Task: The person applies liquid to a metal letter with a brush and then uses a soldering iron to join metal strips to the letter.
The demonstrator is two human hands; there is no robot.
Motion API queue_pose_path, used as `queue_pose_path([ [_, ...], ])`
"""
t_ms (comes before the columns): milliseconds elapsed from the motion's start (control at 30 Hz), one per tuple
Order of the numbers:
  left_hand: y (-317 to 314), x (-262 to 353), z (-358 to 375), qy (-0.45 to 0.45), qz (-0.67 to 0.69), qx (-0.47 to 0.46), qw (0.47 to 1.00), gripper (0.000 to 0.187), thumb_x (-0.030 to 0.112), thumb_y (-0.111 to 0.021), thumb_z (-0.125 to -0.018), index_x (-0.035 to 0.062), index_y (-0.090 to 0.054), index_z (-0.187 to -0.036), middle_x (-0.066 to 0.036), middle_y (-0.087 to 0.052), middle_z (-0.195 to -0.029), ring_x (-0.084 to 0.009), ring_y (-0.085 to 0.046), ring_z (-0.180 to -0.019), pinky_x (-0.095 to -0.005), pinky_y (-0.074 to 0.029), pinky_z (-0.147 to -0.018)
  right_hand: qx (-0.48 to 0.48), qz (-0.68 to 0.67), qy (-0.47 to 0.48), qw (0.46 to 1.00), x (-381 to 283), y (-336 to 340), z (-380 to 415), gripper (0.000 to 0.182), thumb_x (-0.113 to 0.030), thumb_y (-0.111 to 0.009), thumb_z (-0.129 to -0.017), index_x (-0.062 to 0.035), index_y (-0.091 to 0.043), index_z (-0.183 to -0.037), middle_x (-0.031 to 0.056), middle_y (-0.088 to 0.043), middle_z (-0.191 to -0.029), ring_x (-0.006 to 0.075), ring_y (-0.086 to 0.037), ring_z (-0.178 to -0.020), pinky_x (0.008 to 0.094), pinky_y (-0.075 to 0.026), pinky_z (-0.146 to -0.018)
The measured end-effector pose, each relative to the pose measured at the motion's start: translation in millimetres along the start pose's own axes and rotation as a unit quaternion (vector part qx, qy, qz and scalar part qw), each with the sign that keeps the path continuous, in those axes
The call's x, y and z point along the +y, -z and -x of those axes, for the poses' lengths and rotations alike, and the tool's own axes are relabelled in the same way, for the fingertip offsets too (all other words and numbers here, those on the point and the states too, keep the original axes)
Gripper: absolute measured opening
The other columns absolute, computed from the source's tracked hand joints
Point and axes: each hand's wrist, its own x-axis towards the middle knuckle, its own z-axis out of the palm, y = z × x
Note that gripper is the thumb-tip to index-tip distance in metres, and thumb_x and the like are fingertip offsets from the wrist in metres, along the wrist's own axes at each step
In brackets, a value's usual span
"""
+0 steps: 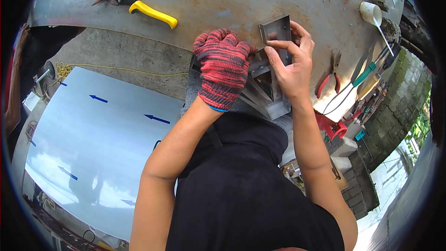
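A folded sheet-metal piece (pixel 271 104) with angled channels and a triangular opening rests at the table's near edge, partly over my lap. My left hand (pixel 223 62), in a red and black striped knit glove, is closed over the left part of the metal; its fingertips are turned away, and the glove covers what they grip. My bare right hand (pixel 295 60) holds the metal's upper right part, thumb on the near side and fingers bent round the raised edge. Both hands are close together on the same piece.
Yellow-handled snips (pixel 153 14) lie at the table's upper left, red-handled pliers (pixel 329 76) and a green-handled tool (pixel 364 74) at the right. A white cup (pixel 370 13) stands near scattered metal bits. A large pale sheet (pixel 102 135) lies lower left, beside another person's arm (pixel 16 74).
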Motion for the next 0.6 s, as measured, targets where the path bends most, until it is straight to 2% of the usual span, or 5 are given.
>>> queue_pose_path([
  [300, -0.4, -0.8, 1.7, 0.000, 0.007, 0.008, 1.000, 0.027, 0.021, -0.086, -0.062, 0.0187, -0.079, -0.088, -0.007, -0.074, -0.092, -0.0301, -0.069, -0.097, -0.0478, -0.048, -0.089, 0.003, -0.003, 0.000, 1.000, 2.5, -1.6, 0.5, 0.015, -0.016, -0.086, -0.079, -0.0110, -0.083, -0.093, 0.0132, -0.055, -0.142, 0.0330, -0.047, -0.127, 0.0452, -0.041, -0.109],
  [367, -1.5, -2.0, 2.0, 0.013, 0.016, -0.018, 1.000, 0.018, 0.024, -0.075, -0.072, 0.0200, -0.079, -0.089, -0.005, -0.071, -0.091, -0.0294, -0.067, -0.103, -0.0506, -0.044, -0.094, 0.004, -0.005, 0.001, 1.000, 1.5, -1.4, 0.3, 0.015, -0.016, -0.086, -0.079, -0.0109, -0.083, -0.093, 0.0135, -0.055, -0.142, 0.0331, -0.047, -0.127, 0.0453, -0.041, -0.109],
  [400, -1.2, -2.0, 1.5, 0.013, 0.016, -0.017, 1.000, 0.018, 0.024, -0.075, -0.072, 0.0200, -0.079, -0.089, -0.005, -0.071, -0.091, -0.0294, -0.067, -0.103, -0.0506, -0.044, -0.094, 0.005, -0.006, 0.001, 1.000, 0.9, -1.3, 0.0, 0.015, -0.016, -0.087, -0.079, -0.0108, -0.083, -0.093, 0.0139, -0.056, -0.142, 0.0332, -0.047, -0.127, 0.0454, -0.041, -0.109],
  [467, -0.9, -1.3, 0.7, 0.004, 0.010, 0.005, 1.000, 0.027, 0.021, -0.086, -0.061, 0.0178, -0.079, -0.087, -0.007, -0.074, -0.092, -0.0312, -0.069, -0.097, -0.0480, -0.049, -0.089, 0.006, -0.004, 0.001, 1.000, 1.5, -2.4, 0.1, 0.016, -0.016, -0.087, -0.079, -0.0107, -0.083, -0.093, 0.0143, -0.056, -0.142, 0.0334, -0.047, -0.127, 0.0455, -0.041, -0.109],
  [600, 0.6, -0.1, -0.2, 0.005, 0.013, 0.006, 1.000, 0.026, 0.021, -0.086, -0.062, 0.0175, -0.079, -0.087, -0.007, -0.074, -0.092, -0.0309, -0.068, -0.095, -0.0477, -0.047, -0.089, 0.005, 0.002, -0.004, 1.000, -0.2, -2.3, -0.6, 0.017, -0.016, -0.088, -0.078, -0.0102, -0.083, -0.093, 0.0152, -0.056, -0.142, 0.0336, -0.048, -0.127, 0.0457, -0.041, -0.108],
])
